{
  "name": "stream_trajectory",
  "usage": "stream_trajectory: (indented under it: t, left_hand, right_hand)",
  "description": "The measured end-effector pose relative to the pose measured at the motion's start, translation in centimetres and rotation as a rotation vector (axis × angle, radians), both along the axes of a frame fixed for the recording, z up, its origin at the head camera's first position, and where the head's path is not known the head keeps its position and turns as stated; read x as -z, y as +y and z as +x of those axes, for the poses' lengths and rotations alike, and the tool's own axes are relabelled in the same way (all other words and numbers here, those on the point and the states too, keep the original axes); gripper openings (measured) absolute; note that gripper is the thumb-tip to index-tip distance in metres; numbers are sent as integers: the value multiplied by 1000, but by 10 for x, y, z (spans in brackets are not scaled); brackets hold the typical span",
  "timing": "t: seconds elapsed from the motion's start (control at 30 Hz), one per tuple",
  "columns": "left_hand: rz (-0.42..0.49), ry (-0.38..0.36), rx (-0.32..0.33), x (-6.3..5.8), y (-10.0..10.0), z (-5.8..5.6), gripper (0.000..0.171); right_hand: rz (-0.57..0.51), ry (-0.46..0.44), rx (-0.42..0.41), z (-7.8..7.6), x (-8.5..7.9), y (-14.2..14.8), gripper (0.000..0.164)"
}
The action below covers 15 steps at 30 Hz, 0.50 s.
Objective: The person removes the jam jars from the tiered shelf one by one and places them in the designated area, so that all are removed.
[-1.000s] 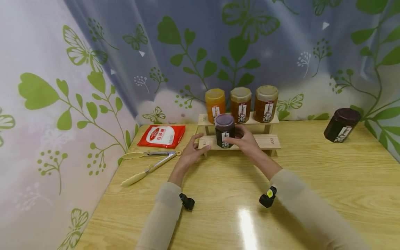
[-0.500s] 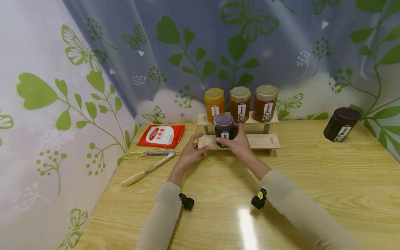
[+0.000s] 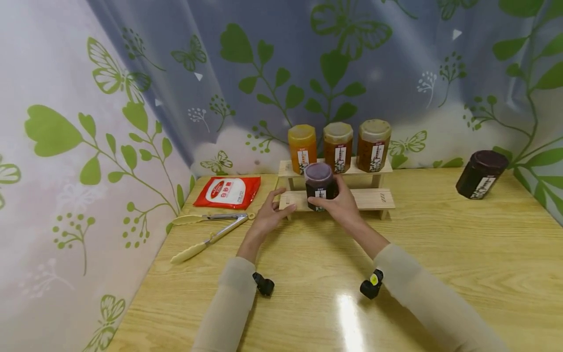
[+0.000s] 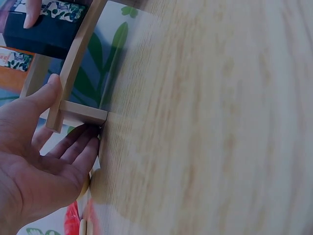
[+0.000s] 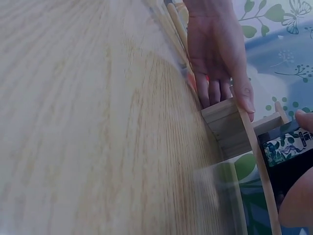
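My right hand point(image 3: 344, 203) grips a dark purple jam jar point(image 3: 318, 177) with a purple lid, thumb across its front and fingers behind. The jar stands upright on the lower step of a two-tier wooden rack point(image 3: 374, 199), left of its middle. At the rack's left end, my left hand point(image 3: 267, 216) holds the lower step. In the left wrist view its thumb lies against the plank point(image 4: 73, 63), and the other fingers reach behind the leg point(image 4: 83, 111). Behind, on the upper step, are an orange jar point(image 3: 302, 149) and two amber-brown jars point(image 3: 337, 146).
Left of the rack lies a red and white bag point(image 3: 227, 191) with metal tongs point(image 3: 220, 230) spread in front of it. Another dark jar point(image 3: 481, 175) stands far right on the wooden table point(image 3: 308, 303). A patterned curtain hangs behind.
The dark jar on the lower step has shifted slightly left, then slightly right and toward me. My right hand has moved with it, its thumb now further across the front. My left hand stays put.
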State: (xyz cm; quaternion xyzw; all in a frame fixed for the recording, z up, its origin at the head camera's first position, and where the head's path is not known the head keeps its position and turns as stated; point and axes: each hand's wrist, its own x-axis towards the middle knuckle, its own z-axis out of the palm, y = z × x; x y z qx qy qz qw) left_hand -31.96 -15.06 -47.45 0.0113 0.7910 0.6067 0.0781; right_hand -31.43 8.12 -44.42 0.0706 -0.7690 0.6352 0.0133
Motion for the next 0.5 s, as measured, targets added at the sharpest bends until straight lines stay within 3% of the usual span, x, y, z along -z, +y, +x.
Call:
stream_trajectory:
  t: [0.5]
  left_hand:
    - [-37, 17, -4, -1, -1, 2, 73]
  right_hand:
    - [-29, -55, 0, 17, -8, 15, 87]
